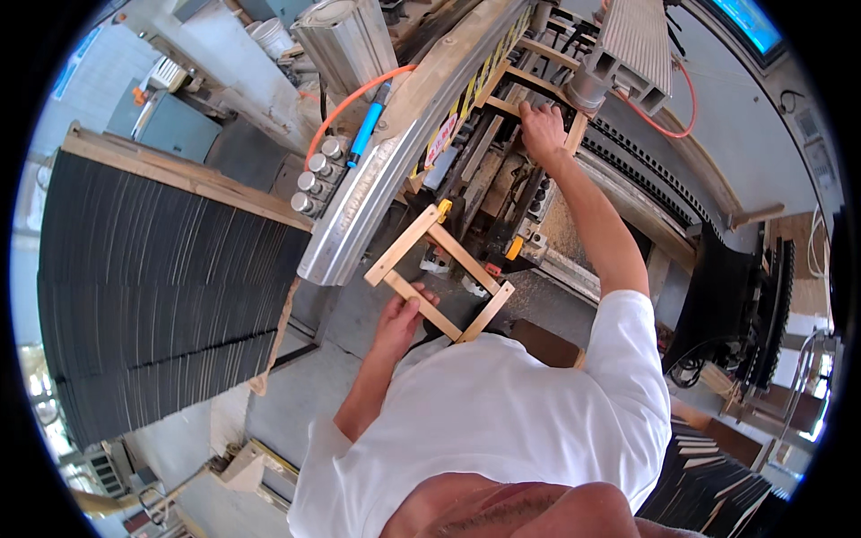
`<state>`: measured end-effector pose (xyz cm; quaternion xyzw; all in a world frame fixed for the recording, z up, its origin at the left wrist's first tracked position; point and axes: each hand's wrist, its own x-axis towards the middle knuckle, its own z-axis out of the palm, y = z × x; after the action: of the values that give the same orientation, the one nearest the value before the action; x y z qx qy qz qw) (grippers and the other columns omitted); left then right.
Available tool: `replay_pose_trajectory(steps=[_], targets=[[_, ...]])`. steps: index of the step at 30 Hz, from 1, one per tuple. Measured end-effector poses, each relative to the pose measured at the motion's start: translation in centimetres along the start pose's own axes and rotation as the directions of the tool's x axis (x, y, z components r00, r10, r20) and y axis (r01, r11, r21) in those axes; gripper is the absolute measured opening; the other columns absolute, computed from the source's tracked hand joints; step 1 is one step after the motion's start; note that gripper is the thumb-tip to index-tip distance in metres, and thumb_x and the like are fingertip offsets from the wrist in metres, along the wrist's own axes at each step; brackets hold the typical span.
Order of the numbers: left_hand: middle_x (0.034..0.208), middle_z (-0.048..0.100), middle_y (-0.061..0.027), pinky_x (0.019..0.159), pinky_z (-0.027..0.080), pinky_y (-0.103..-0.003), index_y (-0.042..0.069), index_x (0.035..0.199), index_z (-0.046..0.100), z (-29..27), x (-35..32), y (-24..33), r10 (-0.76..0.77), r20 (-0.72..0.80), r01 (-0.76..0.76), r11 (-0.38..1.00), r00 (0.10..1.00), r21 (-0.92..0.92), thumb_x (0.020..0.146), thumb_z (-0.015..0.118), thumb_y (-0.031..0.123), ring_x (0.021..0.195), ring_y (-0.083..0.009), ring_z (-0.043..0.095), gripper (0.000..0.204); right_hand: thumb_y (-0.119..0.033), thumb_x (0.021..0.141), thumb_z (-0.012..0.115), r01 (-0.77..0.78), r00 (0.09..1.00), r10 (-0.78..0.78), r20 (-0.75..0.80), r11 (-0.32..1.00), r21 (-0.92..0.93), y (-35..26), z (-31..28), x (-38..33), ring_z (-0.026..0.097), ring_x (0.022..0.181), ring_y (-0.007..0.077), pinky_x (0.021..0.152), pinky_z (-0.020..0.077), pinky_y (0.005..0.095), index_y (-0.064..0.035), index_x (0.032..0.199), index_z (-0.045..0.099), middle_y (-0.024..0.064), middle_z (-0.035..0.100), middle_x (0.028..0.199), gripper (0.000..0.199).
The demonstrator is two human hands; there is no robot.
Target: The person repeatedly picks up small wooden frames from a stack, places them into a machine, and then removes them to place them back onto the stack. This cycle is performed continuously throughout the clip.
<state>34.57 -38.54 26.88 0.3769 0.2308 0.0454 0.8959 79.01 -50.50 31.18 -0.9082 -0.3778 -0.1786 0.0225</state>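
Observation:
My left hand (395, 325) is closed round one bar of a small wooden frame (404, 246), held tilted just in front of my body. The frame has four light bars with overlapping corners and an open middle. My right hand (543, 134) reaches into a machine, its fingers bent over a bar of a second wooden frame (492, 86). That frame lies on the machine bed beneath a metal clamping head (587, 92). Part of it is hidden by my hand and the head.
A long metal beam (359, 202) with an orange hose (337, 109) runs along the machine's left side. Tall stacks of dark strips (161, 278) stand at the left. Black toothed racks (641, 184) and a wooden rail (628, 206) lie to the right.

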Motion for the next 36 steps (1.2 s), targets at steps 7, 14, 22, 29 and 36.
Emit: replay_pose_trajectory(steps=[7, 14, 22, 29, 36], targets=[[0.108, 0.060, -0.0092, 0.100, 0.045, -0.039, 0.003, 0.121, 0.049, -6.1, -1.4, 2.1, 0.001, -0.095, -0.003, 1.000, 0.996, -0.022, 0.096, 0.054, 0.015, 0.110, -0.0247, 0.057, 0.029, -0.011, 0.081, 0.060, 0.071, 0.987, -0.017, 0.162, 0.939, -0.337, 1.0, -0.1, 4.4, 0.060, 0.091, 0.0245, 0.082, 0.0359, 0.0357, -0.0078, 0.095, 0.053, 0.0094, 0.069, 0.081, 0.016], [0.108, 0.060, -0.0082, 0.099, 0.045, -0.041, 0.005, 0.116, 0.052, -10.1, -1.3, 1.3, -0.019, -0.245, -0.010, 0.993, 0.969, -0.117, 0.092, 0.062, 0.020, 0.108, -0.0241, 0.058, 0.030, -0.012, 0.084, 0.061, 0.079, 0.974, 0.014, 0.225, 0.914, -0.397, 4.1, 1.6, 8.9, 0.065, 0.084, 0.0226, 0.083, 0.0367, 0.0375, -0.0086, 0.102, 0.057, 0.0062, 0.070, 0.082, 0.019], [0.106, 0.062, -0.0058, 0.092, 0.047, -0.039, 0.009, 0.112, 0.054, -10.0, 0.4, -1.5, -0.004, -0.380, -0.035, 0.995, 0.925, -0.096, 0.091, 0.063, 0.022, 0.105, -0.0218, 0.060, 0.026, -0.007, 0.077, 0.061, 0.105, 0.958, -0.042, 0.284, 0.972, -0.208, 7.1, 3.2, 11.6, 0.065, 0.091, 0.0268, 0.085, 0.0429, 0.0427, -0.0134, 0.090, 0.064, 0.0080, 0.068, 0.090, 0.015], [0.105, 0.062, -0.0039, 0.090, 0.047, -0.040, 0.010, 0.113, 0.054, -9.7, 1.8, -4.9, -0.069, -0.443, 0.030, 0.995, 0.894, -0.095, 0.092, 0.062, 0.022, 0.104, -0.0206, 0.060, 0.025, -0.007, 0.074, 0.060, 0.068, 0.951, -0.030, 0.307, 0.991, -0.115, 7.7, 3.3, 12.1, 0.064, 0.093, 0.0309, 0.081, 0.0460, 0.0445, -0.0093, 0.089, 0.063, 0.0116, 0.067, 0.091, 0.015], [0.103, 0.062, -0.0029, 0.091, 0.047, -0.041, 0.009, 0.115, 0.053, -9.0, 2.3, -6.4, -0.059, -0.485, 0.025, 0.997, 0.873, -0.077, 0.093, 0.060, 0.025, 0.104, -0.0202, 0.060, 0.028, -0.008, 0.070, 0.062, 0.089, 0.961, -0.082, 0.264, 0.996, -0.018, 8.7, 4.2, 12.8, 0.065, 0.091, 0.0356, 0.076, 0.0509, 0.0461, -0.0051, 0.087, 0.066, 0.0172, 0.068, 0.090, 0.017]])
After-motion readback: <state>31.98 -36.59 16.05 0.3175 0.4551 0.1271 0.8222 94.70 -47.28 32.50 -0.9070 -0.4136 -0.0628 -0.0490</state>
